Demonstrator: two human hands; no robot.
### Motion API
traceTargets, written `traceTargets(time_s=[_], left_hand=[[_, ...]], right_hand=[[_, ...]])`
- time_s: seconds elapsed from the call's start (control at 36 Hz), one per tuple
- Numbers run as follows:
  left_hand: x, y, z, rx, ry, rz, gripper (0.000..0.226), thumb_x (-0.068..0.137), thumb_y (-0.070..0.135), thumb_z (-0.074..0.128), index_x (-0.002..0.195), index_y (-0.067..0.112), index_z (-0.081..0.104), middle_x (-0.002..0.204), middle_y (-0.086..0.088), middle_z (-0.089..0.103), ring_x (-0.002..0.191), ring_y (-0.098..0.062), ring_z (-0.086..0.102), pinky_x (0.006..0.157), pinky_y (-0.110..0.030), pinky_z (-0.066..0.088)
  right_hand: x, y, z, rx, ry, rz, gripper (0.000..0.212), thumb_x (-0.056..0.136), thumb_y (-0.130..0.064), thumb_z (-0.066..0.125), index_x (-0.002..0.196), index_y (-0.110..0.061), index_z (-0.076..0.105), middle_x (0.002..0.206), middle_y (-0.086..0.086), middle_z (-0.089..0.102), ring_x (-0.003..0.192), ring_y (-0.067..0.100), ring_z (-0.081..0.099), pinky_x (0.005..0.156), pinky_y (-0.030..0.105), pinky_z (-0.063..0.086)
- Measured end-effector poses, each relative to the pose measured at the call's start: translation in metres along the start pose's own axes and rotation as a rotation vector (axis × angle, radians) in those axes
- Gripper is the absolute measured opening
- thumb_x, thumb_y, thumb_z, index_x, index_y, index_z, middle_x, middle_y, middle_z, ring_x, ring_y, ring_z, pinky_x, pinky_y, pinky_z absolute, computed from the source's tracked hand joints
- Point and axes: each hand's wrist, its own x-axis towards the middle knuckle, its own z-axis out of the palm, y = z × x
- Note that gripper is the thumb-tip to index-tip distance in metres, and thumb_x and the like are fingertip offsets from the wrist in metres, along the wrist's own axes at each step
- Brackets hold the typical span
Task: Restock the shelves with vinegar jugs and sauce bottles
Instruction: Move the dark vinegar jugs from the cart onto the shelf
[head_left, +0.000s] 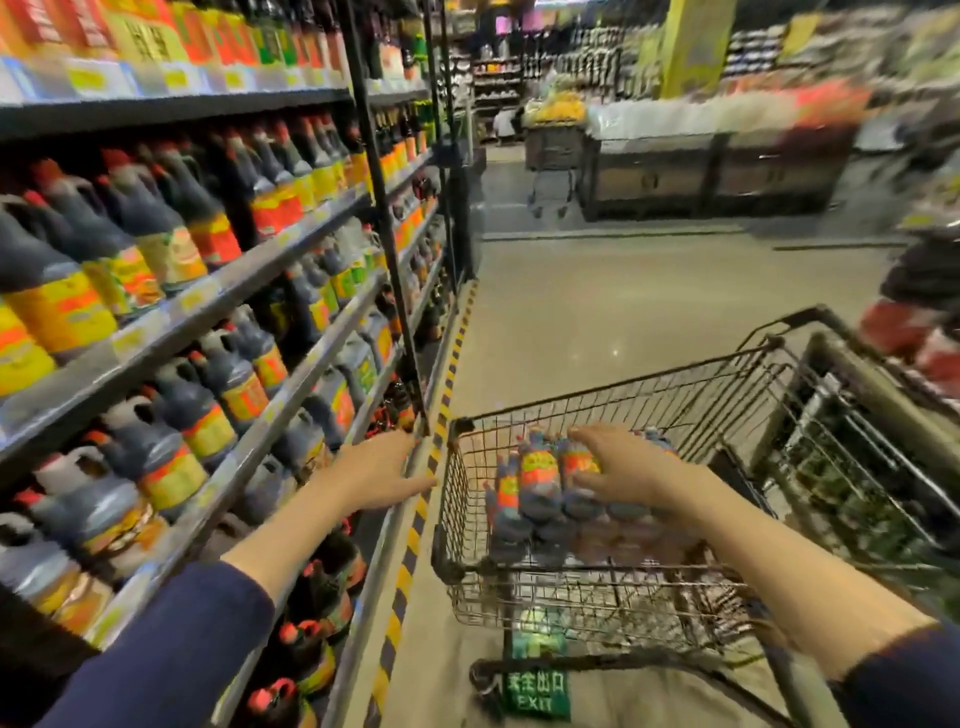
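Observation:
A wire shopping cart stands in the aisle with several dark sauce bottles lying in its basket. My right hand reaches down onto those bottles, fingers spread over their tops; whether it grips one is not visible. My left hand hovers with straight fingers between the cart's rim and the lower shelf edge, holding nothing. On the left, the shelves are packed with dark vinegar jugs and sauce bottles with yellow and red labels.
A yellow-black striped strip runs along the shelf base. A second cart stands on the right. A green EXIT floor sign lies under the cart. Farther off are a display island, another trolley and a person at the right edge.

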Motion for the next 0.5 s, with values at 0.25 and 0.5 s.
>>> traceTargets(time_s=[0.25, 0.5], left_hand=[[0.089, 0.016, 0.003, -0.017, -0.002, 0.159, 0.068, 0.087, 0.059, 0.052, 0.139, 0.016, 0.041, 0.139, -0.002, 0.049, 0.125, -0.02, 0.048, 0.099, -0.033, 0.043], [0.147, 0.028, 0.033, -0.107, -0.068, 0.151, 0.073, 0.085, 0.059, 0.055, 0.141, 0.014, 0.04, 0.141, -0.005, 0.047, 0.127, -0.022, 0.047, 0.1, -0.034, 0.04]], right_hand=[[0.032, 0.032, 0.011, 0.113, 0.048, 0.168, 0.053, 0.085, -0.042, 0.056, 0.13, -0.015, 0.047, 0.132, 0.007, 0.051, 0.122, 0.027, 0.048, 0.097, 0.036, 0.04], [0.052, 0.052, 0.032, 0.208, 0.058, 0.225, 0.049, 0.087, -0.039, 0.056, 0.131, -0.02, 0.047, 0.139, 0.004, 0.048, 0.128, 0.025, 0.044, 0.103, 0.041, 0.039]])
